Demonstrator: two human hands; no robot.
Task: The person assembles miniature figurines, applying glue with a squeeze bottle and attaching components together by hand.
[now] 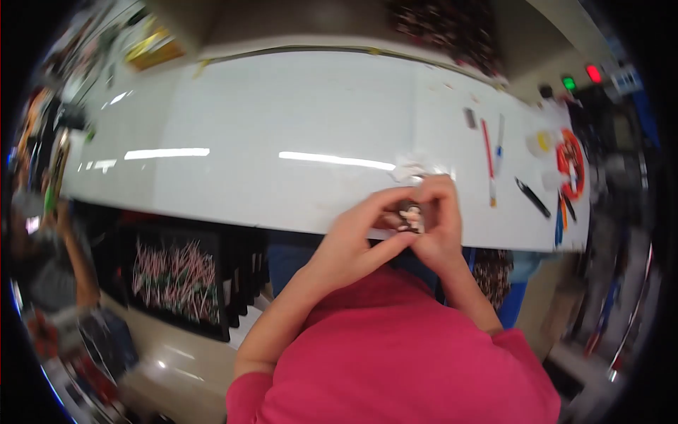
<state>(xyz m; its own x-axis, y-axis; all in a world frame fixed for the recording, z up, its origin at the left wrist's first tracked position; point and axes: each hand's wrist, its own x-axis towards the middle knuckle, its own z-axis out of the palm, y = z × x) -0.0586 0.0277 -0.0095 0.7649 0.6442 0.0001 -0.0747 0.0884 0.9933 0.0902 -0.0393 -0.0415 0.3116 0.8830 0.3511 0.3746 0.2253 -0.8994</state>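
A small figurine (412, 218), dark brown with white and pinkish parts, is held near the table's front edge, close to my body. My left hand (357, 237) closes on it from the left, thumb and fingertips pinching its side. From the right, my right hand (441, 226) curls its fingers round the same piece. Fingers cover part of the figurine, so its finer details cannot be made out. Just beyond my fingertips a crumpled white tissue (408, 170) lies on the white table (282, 106).
On the right lie a red-handled brush (487, 152), a thin blue-and-white tool (499, 150), a black cutter (532, 196) and pliers (561, 220). A bottle (540, 143) stands by an orange-red tray (580, 152). Below left, a black tray (222, 297) holds many pink sticks; another person (53, 261) is beyond.
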